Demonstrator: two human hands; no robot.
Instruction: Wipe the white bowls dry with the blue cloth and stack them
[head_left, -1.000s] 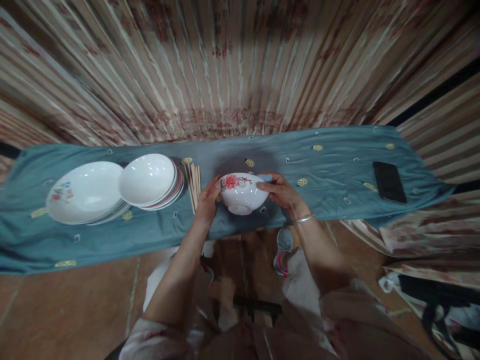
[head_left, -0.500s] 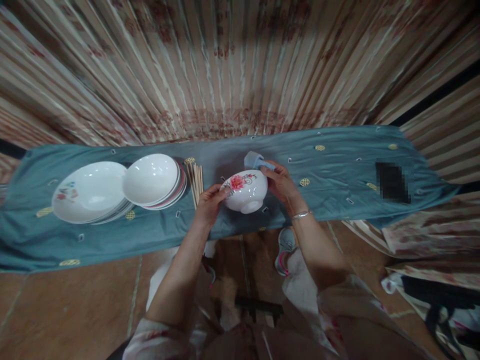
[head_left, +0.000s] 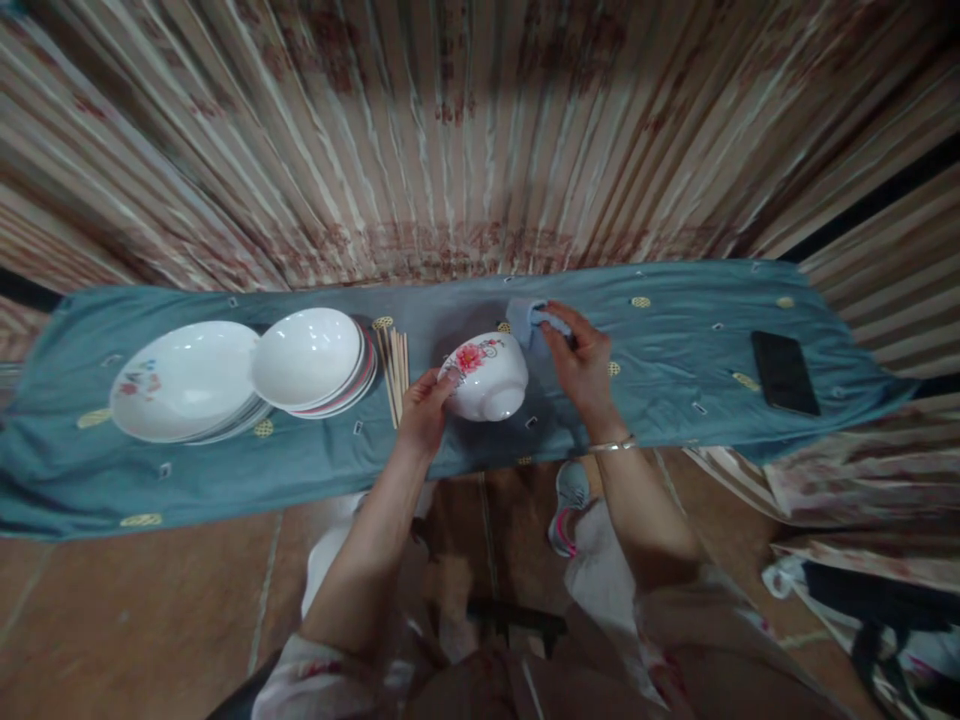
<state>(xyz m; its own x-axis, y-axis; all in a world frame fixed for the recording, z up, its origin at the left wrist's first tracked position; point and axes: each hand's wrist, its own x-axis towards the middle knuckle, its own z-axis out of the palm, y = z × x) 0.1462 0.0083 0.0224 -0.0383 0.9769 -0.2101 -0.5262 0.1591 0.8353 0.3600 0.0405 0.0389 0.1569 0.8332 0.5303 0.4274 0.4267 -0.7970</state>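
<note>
A white bowl with a red flower on its outside is tilted on its side, its foot toward me. My left hand grips the bowl's left rim, thumb on the outer wall. My right hand pinches a light blue cloth just beyond the bowl's right side, apart from the bowl. The bowl's inside is hidden from me. Left of my left hand lie several wooden chopsticks.
A stack of bowls and a stack of large plates stand at the left on the teal tablecloth. A black phone lies at the right. A pleated curtain hangs behind the table.
My right hand has come off the bowl's rim and moved right with the cloth. My left hand still holds the bowl, which has tilted a little.
</note>
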